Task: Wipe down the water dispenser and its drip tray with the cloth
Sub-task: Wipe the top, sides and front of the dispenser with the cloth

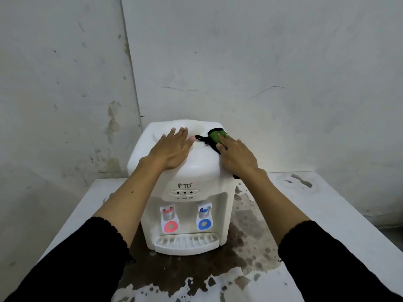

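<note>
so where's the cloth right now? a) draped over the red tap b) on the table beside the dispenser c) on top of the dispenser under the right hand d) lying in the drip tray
c: the green and black cloth lies on the top of the water dispenser, pressed down by the right hand, while the left hand rests flat beside it.

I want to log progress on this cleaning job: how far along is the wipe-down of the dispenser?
Nothing can be confirmed as finished from this view. In hand: the right hand presses the green cloth on the top of the water dispenser, right side, while the left hand lies flat on the top, steadying it. Left: the front with its taps and the drip tray, which the cloth is nowhere near.
</note>
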### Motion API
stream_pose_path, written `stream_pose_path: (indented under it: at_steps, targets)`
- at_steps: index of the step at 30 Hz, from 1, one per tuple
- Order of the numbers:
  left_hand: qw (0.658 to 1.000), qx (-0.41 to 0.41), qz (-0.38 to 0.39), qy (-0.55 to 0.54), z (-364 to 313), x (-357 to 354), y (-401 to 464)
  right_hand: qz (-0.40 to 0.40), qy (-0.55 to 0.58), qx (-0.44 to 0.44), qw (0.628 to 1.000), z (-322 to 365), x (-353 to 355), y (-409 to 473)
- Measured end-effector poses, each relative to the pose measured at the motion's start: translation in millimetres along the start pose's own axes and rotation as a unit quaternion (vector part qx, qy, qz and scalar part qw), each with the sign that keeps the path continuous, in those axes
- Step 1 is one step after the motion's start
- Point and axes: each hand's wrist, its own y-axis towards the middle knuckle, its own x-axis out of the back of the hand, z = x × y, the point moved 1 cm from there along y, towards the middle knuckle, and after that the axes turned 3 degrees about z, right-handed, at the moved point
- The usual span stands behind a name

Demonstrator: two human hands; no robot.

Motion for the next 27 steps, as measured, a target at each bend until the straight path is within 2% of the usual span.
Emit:
stream_pose_path:
  at_steps: [7,15,21,27]
  targets:
    - [0.999,0.002,0.050,-0.017,1.6,1.0,7.3,0.065,0.051,-0.043,0.996,-5.9,18.9,53.0]
    - [0.999,0.002,0.037,-0.016,2.8,-5.6,9.5,0.085,0.015,-0.103,0.991,7.6,18.7,117.3]
    - [0.999,0.007,0.038,-0.025,2.5,-4.5,9.4,0.119,-0.014,-0.033,0.992,18.5,14.0,141.0]
    - [0.998,0.020,0.049,-0.019,-1.0,3.3,9.4,0.066,0.066,-0.024,0.995,-17.1,16.9,100.8]
